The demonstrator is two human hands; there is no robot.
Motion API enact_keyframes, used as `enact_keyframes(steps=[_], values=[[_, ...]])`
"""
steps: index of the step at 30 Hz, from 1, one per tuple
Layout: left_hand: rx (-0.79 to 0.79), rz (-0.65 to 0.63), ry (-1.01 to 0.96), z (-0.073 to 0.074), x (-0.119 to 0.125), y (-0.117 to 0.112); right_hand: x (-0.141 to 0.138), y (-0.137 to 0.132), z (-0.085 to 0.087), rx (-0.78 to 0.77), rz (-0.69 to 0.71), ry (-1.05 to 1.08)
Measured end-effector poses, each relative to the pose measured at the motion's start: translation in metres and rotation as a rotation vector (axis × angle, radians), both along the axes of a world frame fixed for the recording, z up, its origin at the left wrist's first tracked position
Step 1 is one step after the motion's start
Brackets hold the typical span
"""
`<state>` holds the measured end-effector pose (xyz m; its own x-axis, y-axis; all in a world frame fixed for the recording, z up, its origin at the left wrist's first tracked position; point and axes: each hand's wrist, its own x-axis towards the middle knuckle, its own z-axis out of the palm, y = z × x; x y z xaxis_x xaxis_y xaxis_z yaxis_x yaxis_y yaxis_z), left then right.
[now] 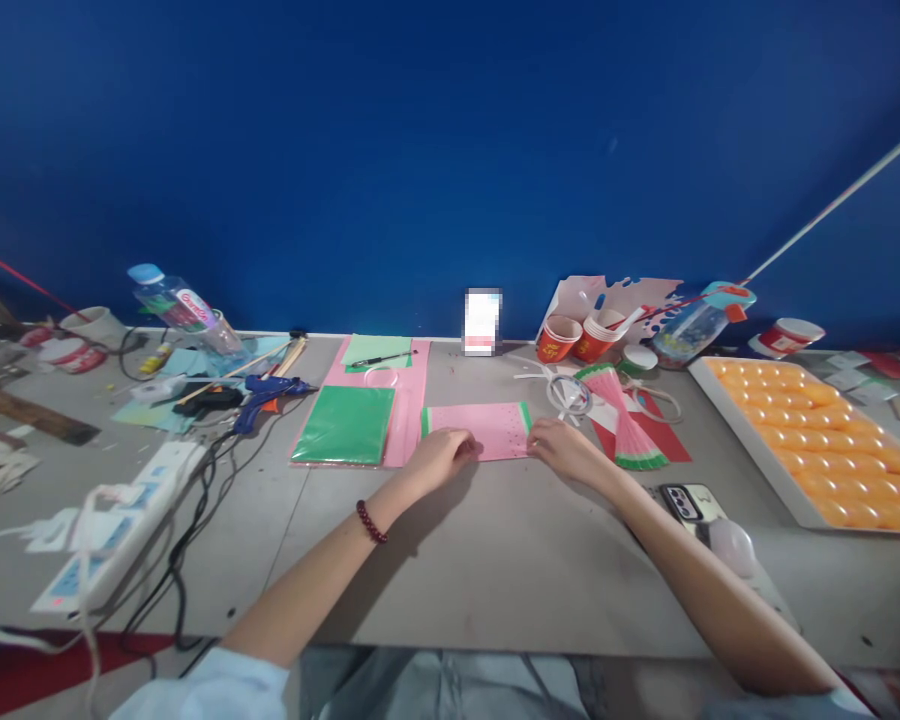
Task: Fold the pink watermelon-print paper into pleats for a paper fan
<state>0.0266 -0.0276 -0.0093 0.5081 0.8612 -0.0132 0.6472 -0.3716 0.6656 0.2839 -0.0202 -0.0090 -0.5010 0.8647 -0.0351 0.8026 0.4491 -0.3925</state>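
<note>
Pale sleeves (214, 690) lie nearest us, and our left hand (436, 458) and right hand (566, 450) rest narrowly curled fingers, whether gripping we cannot tell, on the pink sheet (487, 425) flat on the table (487, 590), seemingly yet unpleated, while the pleated piece (640, 443) to its right looks finished.

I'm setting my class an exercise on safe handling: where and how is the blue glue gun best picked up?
Probably by its handle, with the left hand coming from the near side. The blue glue gun lies with that handle slanting toward the near side and its nozzle pointing right, so this grip would avoid the nozzle.
</note>
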Motion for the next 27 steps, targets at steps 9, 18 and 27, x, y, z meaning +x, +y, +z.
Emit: enact_keyframes(steps=[9, 18, 27], values=[[0.074, -0.127, 0.042, 0.001, 0.002, 0.002, -0.003, 0.003, 0.001, -0.015, -0.042, 0.003], [0.219, -0.295, 0.236, 0.000, -0.003, 0.006, -0.005, 0.010, 0.000, -0.055, -0.060, -0.050], [0.289, -0.336, 0.326, -0.003, -0.004, 0.006, -0.005, 0.010, 0.002, -0.055, -0.057, -0.012]])
